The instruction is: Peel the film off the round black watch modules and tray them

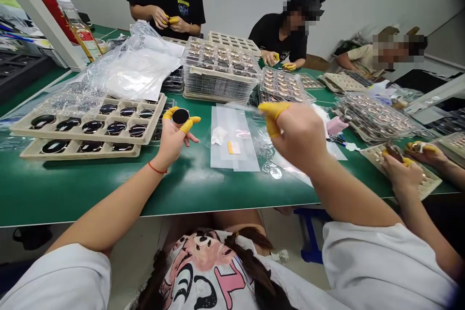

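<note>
My left hand (pixel 174 131), in yellow finger cots, grips a round black disc with a shiny metal rim (pixel 180 116) above the green table. My right hand (pixel 296 126) is raised to the right of it, thumb and forefinger pinched together. From its fingertips a thin pale piece (pixel 238 105) sticks out to the left, too blurred to name. Below and between the hands, flat plastic sheets (pixel 236 162) lie on the table, with a crumpled white scrap (pixel 218 135) and a small yellow-and-white piece (pixel 233 147) on them. Beside my left hand, beige trays (pixel 82 140) hold several similar black discs.
Stacked clear trays (pixel 221 80) stand at the back centre, and plastic bags (pixel 134 68) lie over the left trays. A pink bottle (pixel 337 125) stands at the right. Several co-workers sit around; a neighbour's hands (pixel 403 172) work over a tray near my right arm.
</note>
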{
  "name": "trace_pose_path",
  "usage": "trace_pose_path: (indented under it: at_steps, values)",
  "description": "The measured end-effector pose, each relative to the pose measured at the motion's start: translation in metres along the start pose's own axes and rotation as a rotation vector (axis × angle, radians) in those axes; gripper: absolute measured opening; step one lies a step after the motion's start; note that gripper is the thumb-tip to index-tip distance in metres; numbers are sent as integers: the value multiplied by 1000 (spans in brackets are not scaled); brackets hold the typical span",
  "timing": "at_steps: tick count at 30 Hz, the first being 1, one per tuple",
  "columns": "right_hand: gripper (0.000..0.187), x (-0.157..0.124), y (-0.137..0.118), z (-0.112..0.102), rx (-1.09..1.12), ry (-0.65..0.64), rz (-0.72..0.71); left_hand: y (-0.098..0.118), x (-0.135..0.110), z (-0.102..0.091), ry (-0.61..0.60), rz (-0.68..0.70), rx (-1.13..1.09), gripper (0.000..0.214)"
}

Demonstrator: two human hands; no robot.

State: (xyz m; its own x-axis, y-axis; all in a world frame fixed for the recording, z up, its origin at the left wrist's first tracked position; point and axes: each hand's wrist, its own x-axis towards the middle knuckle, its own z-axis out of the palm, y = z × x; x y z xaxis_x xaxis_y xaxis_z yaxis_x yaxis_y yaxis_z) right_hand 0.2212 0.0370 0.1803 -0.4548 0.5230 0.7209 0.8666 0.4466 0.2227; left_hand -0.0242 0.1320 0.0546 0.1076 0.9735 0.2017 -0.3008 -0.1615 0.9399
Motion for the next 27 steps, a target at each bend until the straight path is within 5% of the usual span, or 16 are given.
trace_pose_path:
  at_steps: [5,8,10,13,17,21,27]
  values:
    - [14,-60,-54,1,78,-1,-427,-13,-10,9,-110,-183,2,52]
    - [16,-81,-61,7,253,-97,-541,-26,-13,13,-191,-308,91,58]
    - [23,-83,-51,17,448,-229,-534,-33,-16,16,-231,-275,134,60]
    - [39,-73,-22,41,730,-333,-247,-36,-22,17,-287,-85,174,54]
    - [27,-59,14,84,712,-249,315,-35,-30,18,-338,184,206,48]
    - [31,-63,22,107,791,-441,424,-35,-36,18,-338,276,248,47]
    - [26,-70,16,106,1013,-543,534,-33,-41,20,-320,188,259,52]
